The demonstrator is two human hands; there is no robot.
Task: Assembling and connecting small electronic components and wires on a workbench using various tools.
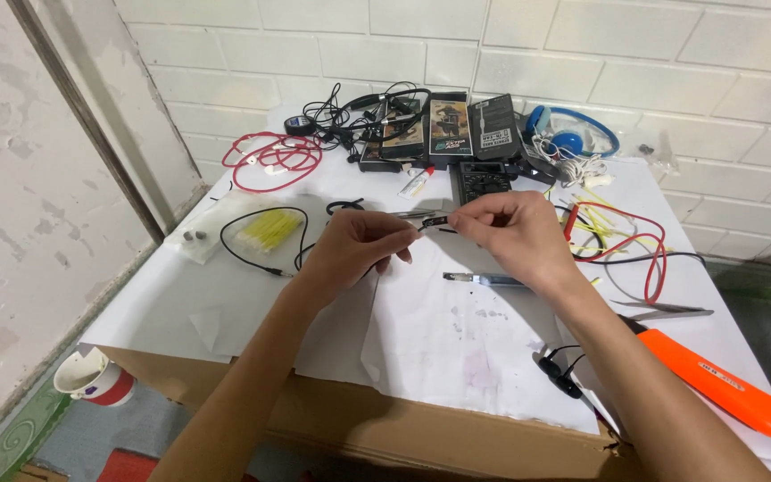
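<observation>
while both hands pinch the thin black cable point(435, 220) above the white paper sheet point(457, 335), left hand point(354, 243) and right hand point(515, 234) seem mid-repair; next move needs a steady grip.

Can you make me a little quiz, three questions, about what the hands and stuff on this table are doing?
1. True or false: both hands pinch the same thin black wire.
2. Which thing lies nearest under the right hand? A) metal blade B) blue headphones C) red and white cup
3. What colour is the coiled cable at the table's far left?

Key
1. True: the left hand and right hand each hold it with a fingertip grip, above the white paper.
2. A: the blade rests on the paper just below that hand.
3. Red.
</observation>
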